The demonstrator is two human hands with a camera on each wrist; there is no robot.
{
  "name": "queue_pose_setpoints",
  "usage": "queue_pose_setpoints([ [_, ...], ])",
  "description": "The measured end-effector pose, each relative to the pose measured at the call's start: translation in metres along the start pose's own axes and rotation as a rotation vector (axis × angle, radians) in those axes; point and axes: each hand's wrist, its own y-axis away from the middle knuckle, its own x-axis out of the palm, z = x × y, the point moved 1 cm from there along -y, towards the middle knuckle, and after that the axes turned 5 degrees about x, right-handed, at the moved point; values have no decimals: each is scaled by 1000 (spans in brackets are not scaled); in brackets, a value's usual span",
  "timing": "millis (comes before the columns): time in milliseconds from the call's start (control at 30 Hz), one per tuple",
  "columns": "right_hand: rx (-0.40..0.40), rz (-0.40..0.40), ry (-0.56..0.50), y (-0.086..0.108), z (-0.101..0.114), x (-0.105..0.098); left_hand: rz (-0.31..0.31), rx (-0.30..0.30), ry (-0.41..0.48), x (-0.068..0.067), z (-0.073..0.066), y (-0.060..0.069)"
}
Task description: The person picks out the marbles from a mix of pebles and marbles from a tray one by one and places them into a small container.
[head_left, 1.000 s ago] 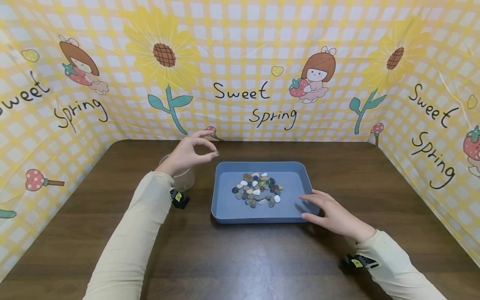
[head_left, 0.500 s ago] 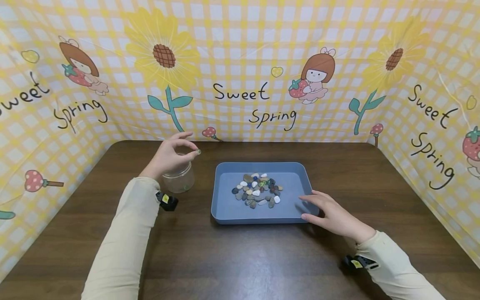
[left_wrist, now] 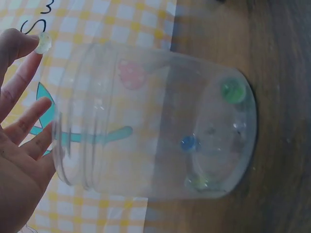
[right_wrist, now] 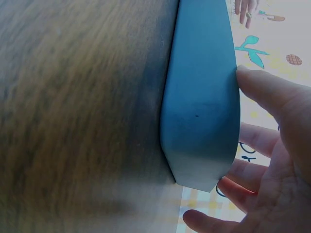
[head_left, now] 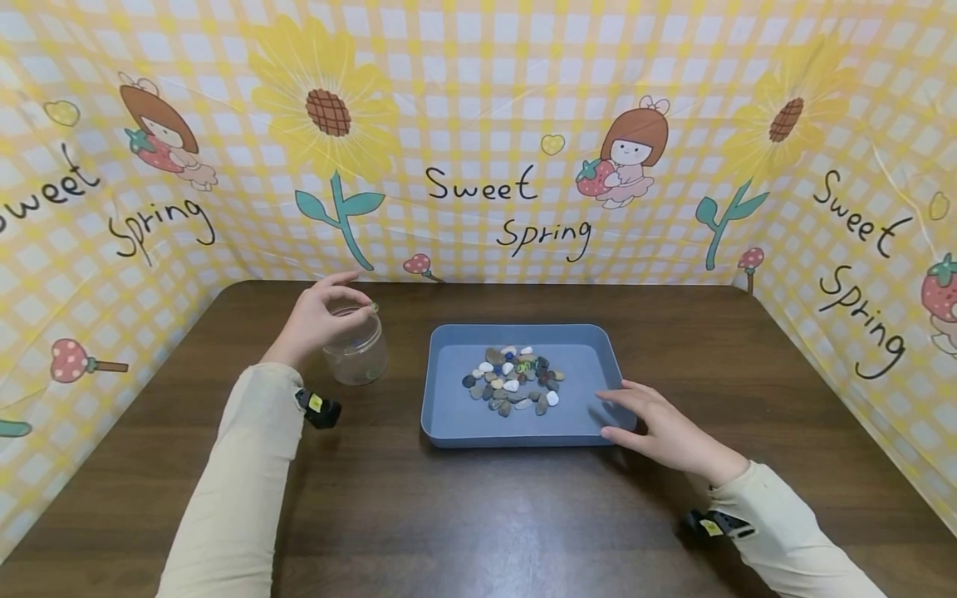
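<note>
Between thumb and index finger, my left hand (head_left: 317,320) pinches a pale green glass marble (left_wrist: 43,43) above the mouth of a clear plastic jar (head_left: 357,357). Inside the jar, the left wrist view shows a green marble (left_wrist: 233,91), a blue marble (left_wrist: 189,142) and a yellowish-green one (left_wrist: 200,181) at the bottom. My right hand (head_left: 665,428) rests at the right rim of a blue-grey tray (head_left: 449,423), its fingers spread loosely and holding nothing. Pebbles (head_left: 512,385) in white, brown and grey lie in the tray, mixed with some marbles (head_left: 526,365).
The jar and tray stand apart on a dark brown wooden table (head_left: 493,515). A yellow checked cloth (head_left: 478,100) with printed sunflowers encloses the back and both sides.
My left hand has moved left with the marble, from between jar and tray to over the jar's mouth. The right hand and tray have stayed put.
</note>
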Motion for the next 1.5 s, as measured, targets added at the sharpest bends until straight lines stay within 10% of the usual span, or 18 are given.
queue_pose_setpoints([
  [1500, 4, -5, 9, -1, -2, 1, 95, -81, -127, 4, 14, 11],
])
